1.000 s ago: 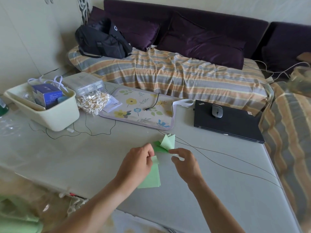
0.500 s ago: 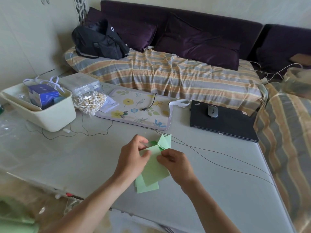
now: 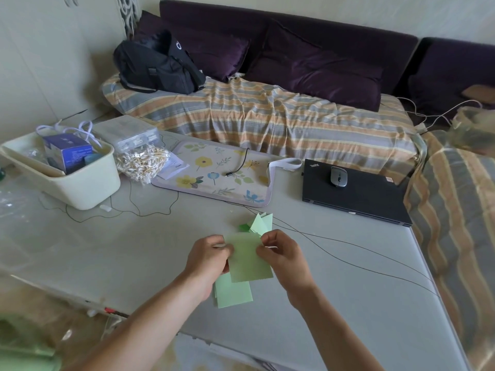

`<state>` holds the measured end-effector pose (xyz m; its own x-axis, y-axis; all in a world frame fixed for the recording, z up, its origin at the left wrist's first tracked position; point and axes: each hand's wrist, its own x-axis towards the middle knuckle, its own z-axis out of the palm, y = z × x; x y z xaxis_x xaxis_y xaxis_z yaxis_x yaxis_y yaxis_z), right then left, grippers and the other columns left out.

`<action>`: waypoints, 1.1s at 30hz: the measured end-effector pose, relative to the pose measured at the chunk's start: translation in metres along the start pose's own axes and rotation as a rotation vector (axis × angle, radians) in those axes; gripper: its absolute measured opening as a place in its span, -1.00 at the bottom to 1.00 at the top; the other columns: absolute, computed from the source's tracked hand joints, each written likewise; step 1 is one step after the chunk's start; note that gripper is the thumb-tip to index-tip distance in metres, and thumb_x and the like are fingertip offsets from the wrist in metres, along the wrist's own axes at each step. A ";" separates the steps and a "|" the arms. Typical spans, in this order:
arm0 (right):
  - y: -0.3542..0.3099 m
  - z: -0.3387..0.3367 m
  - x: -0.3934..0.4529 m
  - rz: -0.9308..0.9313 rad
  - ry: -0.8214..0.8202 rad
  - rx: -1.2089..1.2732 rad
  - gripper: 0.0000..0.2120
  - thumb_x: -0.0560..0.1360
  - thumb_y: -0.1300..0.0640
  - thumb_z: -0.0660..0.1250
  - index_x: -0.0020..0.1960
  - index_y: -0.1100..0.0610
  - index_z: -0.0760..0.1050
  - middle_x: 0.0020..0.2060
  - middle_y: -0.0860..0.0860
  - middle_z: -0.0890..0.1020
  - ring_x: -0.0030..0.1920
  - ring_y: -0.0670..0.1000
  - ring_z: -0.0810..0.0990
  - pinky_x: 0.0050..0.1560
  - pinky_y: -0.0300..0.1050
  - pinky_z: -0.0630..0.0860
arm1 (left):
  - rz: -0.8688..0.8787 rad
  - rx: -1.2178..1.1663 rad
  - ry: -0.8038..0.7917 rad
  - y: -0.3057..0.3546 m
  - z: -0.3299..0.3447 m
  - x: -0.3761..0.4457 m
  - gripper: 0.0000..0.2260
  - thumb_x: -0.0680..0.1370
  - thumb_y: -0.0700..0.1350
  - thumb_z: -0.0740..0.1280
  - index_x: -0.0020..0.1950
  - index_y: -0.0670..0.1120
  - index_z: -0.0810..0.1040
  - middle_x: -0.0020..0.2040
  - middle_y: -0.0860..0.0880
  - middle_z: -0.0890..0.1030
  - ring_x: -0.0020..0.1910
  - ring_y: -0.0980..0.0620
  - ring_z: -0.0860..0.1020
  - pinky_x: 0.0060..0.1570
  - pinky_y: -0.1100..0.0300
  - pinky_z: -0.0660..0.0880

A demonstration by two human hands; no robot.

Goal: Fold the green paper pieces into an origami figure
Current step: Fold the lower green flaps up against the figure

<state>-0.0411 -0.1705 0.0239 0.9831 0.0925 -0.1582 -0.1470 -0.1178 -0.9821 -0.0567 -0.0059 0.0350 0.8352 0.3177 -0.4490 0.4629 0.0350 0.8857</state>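
Both hands pinch one light green paper sheet [image 3: 249, 259] by its upper corners, the left hand [image 3: 207, 259] at the left corner and the right hand [image 3: 282, 254] at the right, fingers curled onto the paper's edge. That sheet hangs tilted, just above the grey table [image 3: 334, 303]. Below it, partly covered by the left hand, a small stack of green sheets [image 3: 234, 294] lies flat on the table. Just beyond the held sheet sit the folded green pieces [image 3: 261, 223], pale points upward with a darker green bit at their left. Thin black cables [image 3: 348, 249] run across the table to the right of the hands. Farther back lie a floral mat [image 3: 214, 170], a closed black laptop [image 3: 356, 194] with a grey mouse [image 3: 338, 176] on it, and at the left a cream tub [image 3: 83, 180].
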 end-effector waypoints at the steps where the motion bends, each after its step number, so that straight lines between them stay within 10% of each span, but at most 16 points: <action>1: 0.000 0.000 0.000 -0.005 -0.020 -0.006 -0.93 0.41 0.17 0.39 -0.18 0.01 0.56 -0.24 -0.07 0.62 -0.22 -0.05 0.53 -0.20 -0.16 0.41 | -0.012 -0.011 0.036 0.000 0.000 0.001 -0.86 0.55 -0.26 0.39 0.09 -0.16 0.60 -0.05 -0.14 0.67 -0.27 -0.05 0.61 -0.37 0.22 0.51; 10: 0.000 0.006 -0.004 -0.089 -0.071 -0.097 -0.90 0.50 0.25 0.44 -0.11 0.09 0.56 -0.23 -0.14 0.61 -0.27 -0.11 0.55 -0.27 -0.36 0.42 | 0.172 0.125 0.077 0.002 0.000 0.001 -0.97 0.52 -0.11 0.45 -0.10 0.00 0.68 -0.12 0.03 0.71 -0.07 0.01 0.65 -0.12 0.20 0.48; 17: 0.005 0.008 -0.004 -0.115 -0.106 -0.180 -0.84 0.45 0.23 0.51 -0.04 0.10 0.56 -0.06 -0.03 0.67 -0.21 -0.06 0.62 -0.16 -0.24 0.53 | 0.162 0.307 -0.077 0.021 0.001 -0.015 -0.55 0.57 0.25 0.31 -0.28 -0.08 0.36 -0.34 0.07 0.40 -0.30 0.01 0.40 -0.28 0.13 0.28; 21: 0.007 0.009 -0.004 -0.135 -0.133 -0.248 -0.80 0.43 0.21 0.54 0.00 0.11 0.57 -0.02 -0.05 0.67 -0.17 -0.01 0.66 -0.09 -0.18 0.59 | 0.213 0.380 -0.037 0.016 0.001 -0.016 -0.79 0.46 0.11 0.46 -0.14 -0.04 0.66 -0.25 0.04 0.65 -0.24 0.03 0.59 -0.29 0.21 0.43; 28: 0.005 0.006 -0.005 -0.183 -0.101 -0.279 -0.76 0.48 0.34 0.35 0.02 0.03 0.52 0.02 -0.10 0.63 -0.07 -0.10 0.61 -0.06 -0.30 0.52 | 0.354 0.585 -0.011 0.014 -0.005 -0.010 -0.76 0.44 -0.03 0.45 -0.33 -0.16 0.58 -0.50 0.05 0.39 -0.48 0.06 0.33 -0.50 0.27 0.23; 33: 0.000 0.006 -0.007 -0.302 -0.129 -0.369 -0.51 0.43 0.42 0.27 0.10 -0.12 0.58 0.05 -0.26 0.60 -0.06 -0.11 0.62 -0.04 -0.40 0.50 | 0.384 0.751 -0.098 0.012 -0.005 -0.012 -0.81 0.44 0.00 0.49 -0.24 -0.11 0.66 -0.40 0.01 0.56 -0.40 0.03 0.46 -0.47 0.30 0.29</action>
<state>-0.0486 -0.1658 0.0239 0.9508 0.2953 0.0932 0.2134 -0.4067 -0.8883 -0.0630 -0.0042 0.0515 0.9805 0.0947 -0.1721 0.1879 -0.7079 0.6809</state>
